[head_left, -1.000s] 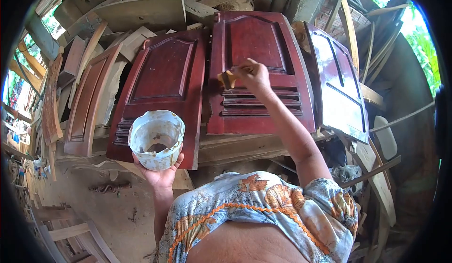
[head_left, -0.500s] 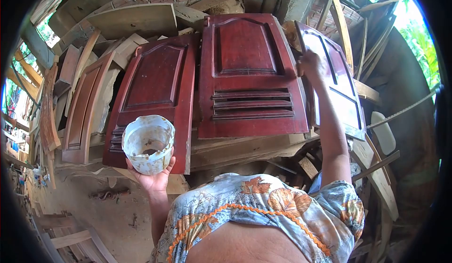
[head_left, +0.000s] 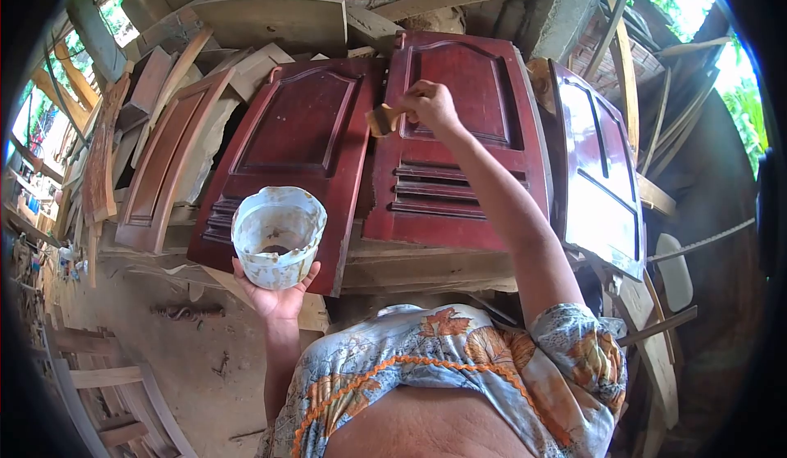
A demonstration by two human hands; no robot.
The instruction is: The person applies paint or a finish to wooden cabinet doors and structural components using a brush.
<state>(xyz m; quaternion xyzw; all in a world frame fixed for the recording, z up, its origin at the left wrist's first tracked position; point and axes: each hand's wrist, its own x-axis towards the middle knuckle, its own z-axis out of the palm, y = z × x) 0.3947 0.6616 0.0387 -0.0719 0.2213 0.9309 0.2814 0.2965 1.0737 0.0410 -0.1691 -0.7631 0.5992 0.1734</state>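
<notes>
My left hand (head_left: pixel 277 294) cups a stained white plastic tub (head_left: pixel 279 271) from below, its rim uneven and a little dark stuff at the bottom. In my right hand (head_left: pixel 429 106) is a paintbrush (head_left: pixel 382 120), gripped by the handle with its bristles pointing left. The brush overlaps the left edge of a dark red louvred cabinet door (head_left: pixel 459 224). Behind the tub leans a second dark red door (head_left: pixel 291 126). On the right stands a glossy door panel (head_left: pixel 602 171) with bright reflections.
An unpainted brown door (head_left: pixel 176 159) leans at the left among stacked boards. Wooden planks (head_left: pixel 434 271) lie under the red doors. A concrete post (head_left: pixel 566 15) rises at the back right. Door frames (head_left: pixel 111 376) rest on the dirt floor at lower left.
My right hand has swung left with the brush, from beside the glossy panel to the louvred door's left edge. The tub stays in my left hand, and the view has shifted slightly.
</notes>
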